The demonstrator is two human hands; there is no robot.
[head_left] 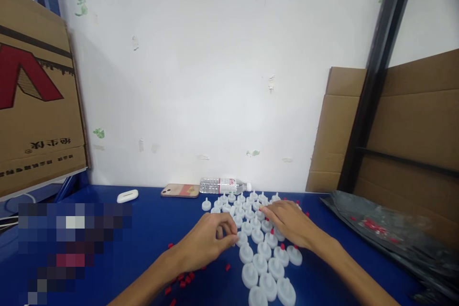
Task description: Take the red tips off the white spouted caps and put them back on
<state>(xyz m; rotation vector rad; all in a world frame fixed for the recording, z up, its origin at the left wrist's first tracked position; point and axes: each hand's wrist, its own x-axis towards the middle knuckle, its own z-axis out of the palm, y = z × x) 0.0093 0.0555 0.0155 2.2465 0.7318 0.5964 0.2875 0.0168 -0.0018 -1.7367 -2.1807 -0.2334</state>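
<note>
Where the blue surface (150,229) meets the lower edge of the view, rows of white moulded pieces (267,267) stand close together, a few of them topped with red. Loose red bits (183,281) lie scattered just to their left, beside the left forearm. The left hand (210,241) rests at the left edge of the rows, its fingers (229,238) curled in and pinched together; whether they hold anything cannot be told. The right hand (289,222) lies nearly flat across the middle of the rows with its fingers extended, hiding the pieces beneath. To the right, a crumpled black bag (387,234) carries more red bits. Farther back lie a white case (127,196), a phone (180,191) and a water bottle (224,185) on its side against the white wall (215,81). Cardboard boxes (36,105) flank the scene.
</note>
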